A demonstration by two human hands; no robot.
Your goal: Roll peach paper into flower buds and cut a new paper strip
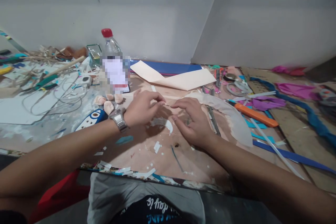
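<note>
My left hand hovers over the table with thumb and index finger drawn together; a tiny pale bit seems to be at its fingertips, too small to name. Facing it, my right hand has curved fingers, with a gap between thumb and index finger. The fingertips of both hands nearly meet. Below them lies a curved white scrap on the tabletop. Several small cream crumpled pieces sit by my left wrist. A wide curved cream strip lies beyond my right hand.
A red-capped bottle stands behind a phone. A folded cream sheet rests at the back. On the left are a blue-and-white power strip, pliers and a cable; on the right, an orange cutter and coloured scraps.
</note>
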